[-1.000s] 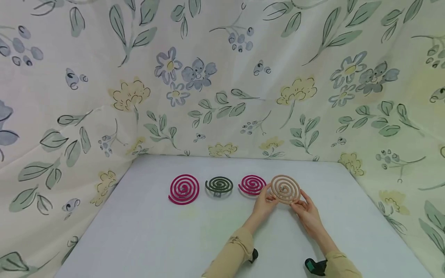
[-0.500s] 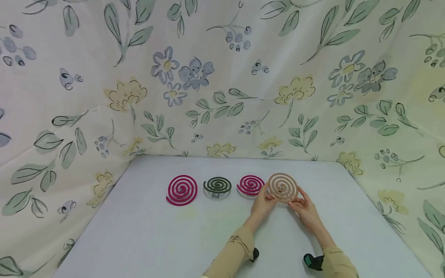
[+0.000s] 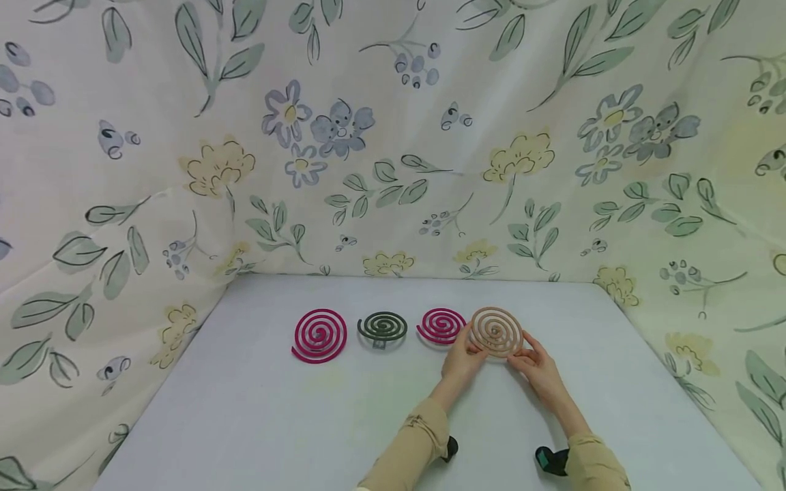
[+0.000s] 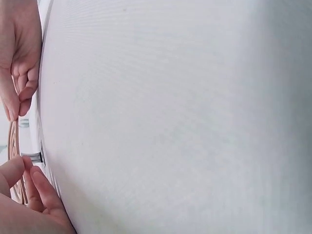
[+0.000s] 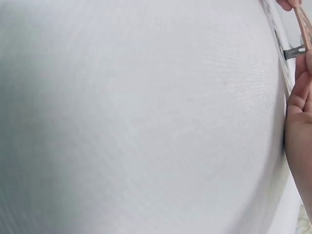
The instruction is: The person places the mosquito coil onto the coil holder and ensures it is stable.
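A tan mosquito coil (image 3: 495,332) is held up, tilted, at the right end of a row of coils in the head view. My left hand (image 3: 460,359) pinches its lower left rim, and my right hand (image 3: 540,372) pinches its lower right rim. In the left wrist view the coil (image 4: 13,139) shows edge-on between the two hands. A small metal stand (image 4: 35,157) is visible beside it there; whether the coil touches this stand I cannot tell. To the left is a magenta coil (image 3: 441,326), close to my left fingers.
Farther left are a dark green coil (image 3: 383,327) above a small metal stand (image 3: 379,345) and another magenta coil (image 3: 320,335). All are on a white table (image 3: 258,409). A floral cloth (image 3: 393,225) hangs behind the table.
The head view has shifted slightly, so everything appears a little farther left. Both hands keep their pinch on the tan coil, whose tilt varies only slightly.
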Available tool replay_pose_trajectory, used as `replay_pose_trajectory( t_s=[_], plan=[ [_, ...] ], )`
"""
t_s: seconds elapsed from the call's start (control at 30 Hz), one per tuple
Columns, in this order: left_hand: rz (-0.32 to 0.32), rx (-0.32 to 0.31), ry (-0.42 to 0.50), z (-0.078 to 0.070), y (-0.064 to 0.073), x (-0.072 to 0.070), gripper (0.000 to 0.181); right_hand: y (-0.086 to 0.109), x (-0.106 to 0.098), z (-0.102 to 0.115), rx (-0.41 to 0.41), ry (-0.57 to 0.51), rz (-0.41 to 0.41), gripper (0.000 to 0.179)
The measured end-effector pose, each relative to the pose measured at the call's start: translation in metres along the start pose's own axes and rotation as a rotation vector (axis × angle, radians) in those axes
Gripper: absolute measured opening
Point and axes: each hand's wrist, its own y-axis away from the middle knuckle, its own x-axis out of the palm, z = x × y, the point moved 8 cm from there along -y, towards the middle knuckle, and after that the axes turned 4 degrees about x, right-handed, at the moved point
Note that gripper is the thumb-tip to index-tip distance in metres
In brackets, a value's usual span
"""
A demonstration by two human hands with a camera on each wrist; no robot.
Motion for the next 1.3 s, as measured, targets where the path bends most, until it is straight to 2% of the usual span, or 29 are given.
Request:
replay_pose_trajectory(
  t_s=[0.23,0.57,0.83,1.3],
  plan=[
    [0.027,0.014,-0.015,0.0008,-0.0023,0.0020,0.069,0.0010,-0.0011,-0.0018,0.018,0.019,-0.017,0.079],
    [0.063,-0.007,0.037,-0.0011,-0.0019,0.0013,0.068,0.0045,-0.0003,-0.0002,-0.004,-0.028,-0.030,0.079],
    [0.064,0.009,0.046,0.0000,-0.0055,0.0013,0.069,0.0035,0.0010,0.0000,0.003,-0.027,-0.032,0.079],
    [0.054,-0.018,0.036,-0.0023,-0.0050,-0.0013,0.065,0.0024,-0.0007,-0.0018,0.032,0.003,-0.064,0.077]
  ],
)
